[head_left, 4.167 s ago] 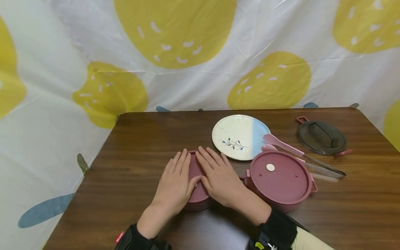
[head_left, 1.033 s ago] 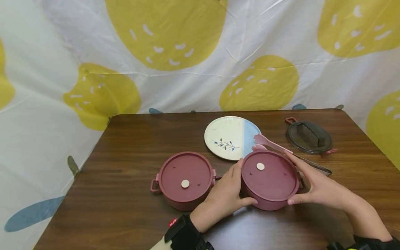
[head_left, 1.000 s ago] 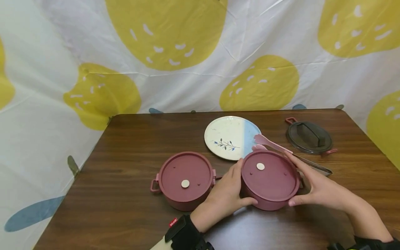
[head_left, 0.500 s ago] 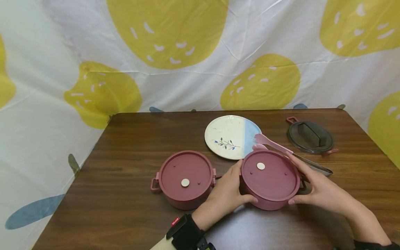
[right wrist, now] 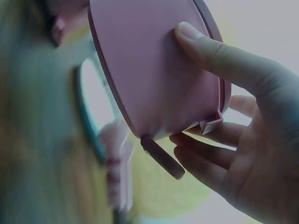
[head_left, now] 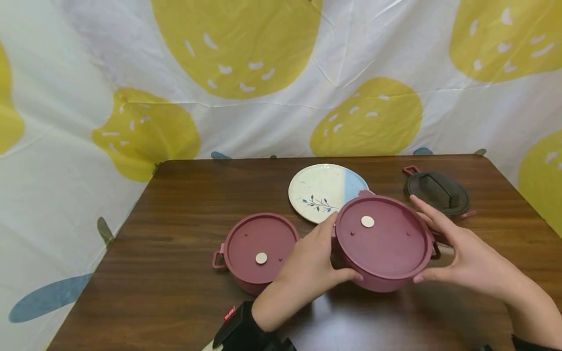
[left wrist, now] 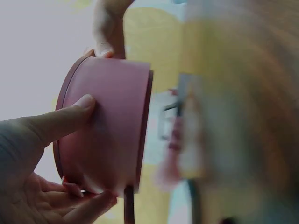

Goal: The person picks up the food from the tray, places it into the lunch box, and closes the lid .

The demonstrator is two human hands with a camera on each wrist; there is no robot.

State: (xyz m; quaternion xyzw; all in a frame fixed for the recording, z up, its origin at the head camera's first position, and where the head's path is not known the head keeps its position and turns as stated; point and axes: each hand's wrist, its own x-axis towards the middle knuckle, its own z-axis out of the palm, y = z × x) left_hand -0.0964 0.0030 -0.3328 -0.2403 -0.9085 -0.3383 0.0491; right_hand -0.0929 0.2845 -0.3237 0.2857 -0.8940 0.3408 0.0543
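Both hands hold a round dusty-pink lidded pot [head_left: 384, 239] between them, raised off the table and slightly tilted. My left hand [head_left: 309, 261] grips its left side, thumb on the near wall and fingers behind. On the opposite side my right hand [head_left: 465, 251] holds it the same way, as the right wrist view shows with the thumb on the wall [right wrist: 145, 65] and fingers near the handle. The lid with its pale round knob is on. A second pink lidded pot [head_left: 259, 239] stands on the table to the left, partly covered by my left hand.
Behind the held pot lies a white and blue plate [head_left: 322, 187]. Pink-tipped tongs [right wrist: 117, 163] lie beside it, mostly hidden by the pot in the head view. A dark lid-like pan with red handles [head_left: 439, 192] sits at the back right of the brown table [head_left: 189, 204].
Earlier the hands pressed flat on the left pot's lid, then moved to both sides of the right pot. Since half a second ago that pot has risen off the table, covering more of the tongs.
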